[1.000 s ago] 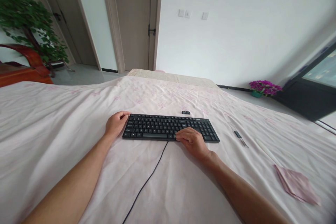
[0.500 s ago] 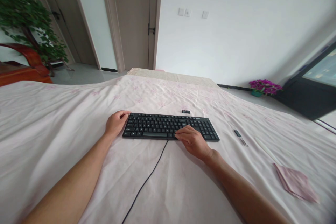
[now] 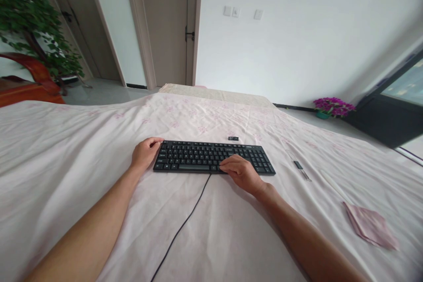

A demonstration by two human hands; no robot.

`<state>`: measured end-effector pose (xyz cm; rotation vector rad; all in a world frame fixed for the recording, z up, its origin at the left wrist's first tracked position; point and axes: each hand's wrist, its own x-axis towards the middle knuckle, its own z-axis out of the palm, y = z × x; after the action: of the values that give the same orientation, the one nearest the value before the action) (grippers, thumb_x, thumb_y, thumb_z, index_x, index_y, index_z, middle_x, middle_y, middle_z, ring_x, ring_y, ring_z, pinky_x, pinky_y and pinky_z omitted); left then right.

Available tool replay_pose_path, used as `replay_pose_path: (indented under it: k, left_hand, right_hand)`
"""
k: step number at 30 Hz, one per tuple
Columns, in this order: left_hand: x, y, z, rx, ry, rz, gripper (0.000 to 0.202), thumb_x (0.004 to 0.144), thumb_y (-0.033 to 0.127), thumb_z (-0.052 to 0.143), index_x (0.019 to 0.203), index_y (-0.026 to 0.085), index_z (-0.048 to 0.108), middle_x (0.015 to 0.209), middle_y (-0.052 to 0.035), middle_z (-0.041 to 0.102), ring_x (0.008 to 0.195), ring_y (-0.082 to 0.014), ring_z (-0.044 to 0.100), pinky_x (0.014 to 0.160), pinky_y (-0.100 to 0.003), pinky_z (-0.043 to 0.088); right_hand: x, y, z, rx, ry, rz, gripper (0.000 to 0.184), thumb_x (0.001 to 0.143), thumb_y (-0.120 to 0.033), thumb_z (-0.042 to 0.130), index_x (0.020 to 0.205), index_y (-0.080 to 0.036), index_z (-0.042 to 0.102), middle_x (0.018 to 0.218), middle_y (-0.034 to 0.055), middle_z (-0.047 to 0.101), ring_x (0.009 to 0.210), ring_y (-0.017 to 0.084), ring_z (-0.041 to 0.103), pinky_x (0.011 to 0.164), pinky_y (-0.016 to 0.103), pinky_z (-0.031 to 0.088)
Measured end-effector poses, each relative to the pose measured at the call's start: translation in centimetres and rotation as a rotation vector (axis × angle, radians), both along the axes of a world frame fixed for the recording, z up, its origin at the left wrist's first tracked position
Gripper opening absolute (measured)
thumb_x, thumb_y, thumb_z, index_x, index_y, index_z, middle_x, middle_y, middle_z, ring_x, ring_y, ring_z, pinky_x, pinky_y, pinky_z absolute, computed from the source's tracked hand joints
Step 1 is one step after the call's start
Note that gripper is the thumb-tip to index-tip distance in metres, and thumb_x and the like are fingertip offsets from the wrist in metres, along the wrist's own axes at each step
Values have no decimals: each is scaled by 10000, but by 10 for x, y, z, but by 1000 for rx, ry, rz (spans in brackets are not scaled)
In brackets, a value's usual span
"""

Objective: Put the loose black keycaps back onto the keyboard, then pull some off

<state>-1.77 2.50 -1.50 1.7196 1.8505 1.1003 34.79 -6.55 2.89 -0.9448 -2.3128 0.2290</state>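
A black keyboard (image 3: 194, 156) lies flat on the pale pink cloth, its cable (image 3: 185, 222) running off its near edge toward me. My left hand (image 3: 145, 153) is closed on the keyboard's far left corner, thumb and fingers at its edge. Over the near row of keys, right of the space bar, my right hand (image 3: 240, 172) is bent down with fingertips pinched together. What those fingertips hold, if anything, is hidden. Two small black keycaps (image 3: 233, 138) sit just behind the keyboard.
To the right lie a wire keycap puller (image 3: 298, 165) with a dark grip, a thin white stick (image 3: 332, 183) and a folded pink cloth (image 3: 372, 225). A wooden chair (image 3: 33, 79) and a leafy plant (image 3: 31, 26) stand at left; purple flowers (image 3: 333, 106) at right.
The whole view has shifted very slightly. Both hands stay at the same places on the keyboard, and nothing else has visibly moved.
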Motion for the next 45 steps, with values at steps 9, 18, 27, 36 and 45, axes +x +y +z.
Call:
replay_pose_path:
  k: [9, 18, 27, 36, 45]
  left_hand:
    - [-1, 1, -3, 7, -11, -9, 297, 813, 389, 504, 996, 275, 709, 1024, -1, 727, 924, -191, 651, 817, -266, 478]
    - [-1, 1, -3, 11, 2, -12, 313, 815, 387, 499, 1018, 272, 709, 1046, -2, 724, 935, -188, 650, 827, -263, 475]
    - [-1, -1, -2, 12, -6, -21, 309, 811, 373, 499, 1008, 266, 712, 1056, 0, 722, 948, -188, 649, 832, -260, 475]
    - [-2, 0, -3, 18, -1, -25, 305, 814, 379, 504, 1015, 275, 708, 1073, 5, 719, 964, -191, 647, 831, -263, 479]
    - [1, -3, 2, 7, 21, -10, 299, 812, 378, 505, 1006, 278, 710, 1044, 14, 724, 936, -181, 648, 820, -258, 469]
  right_hand:
    - [0, -1, -2, 42, -24, 14, 268, 911, -135, 485, 963, -247, 723, 975, 59, 706, 902, 179, 617, 799, 335, 526]
    - [-1, -3, -5, 80, -63, -7, 276, 901, -123, 491, 991, -255, 716, 993, 59, 701, 902, 189, 619, 800, 347, 534]
    - [1, -4, -7, 76, -77, -7, 294, 919, -130, 453, 993, -246, 712, 999, 59, 694, 910, 187, 604, 796, 345, 529]
    - [-1, -10, 6, 78, -155, -18, 376, 859, -28, 432, 1013, -237, 703, 1033, 53, 684, 954, 203, 570, 834, 368, 503]
    - [-8, -11, 3, 110, -247, -60, 344, 799, 35, 472, 888, -203, 704, 954, 53, 694, 942, 214, 538, 816, 377, 438]
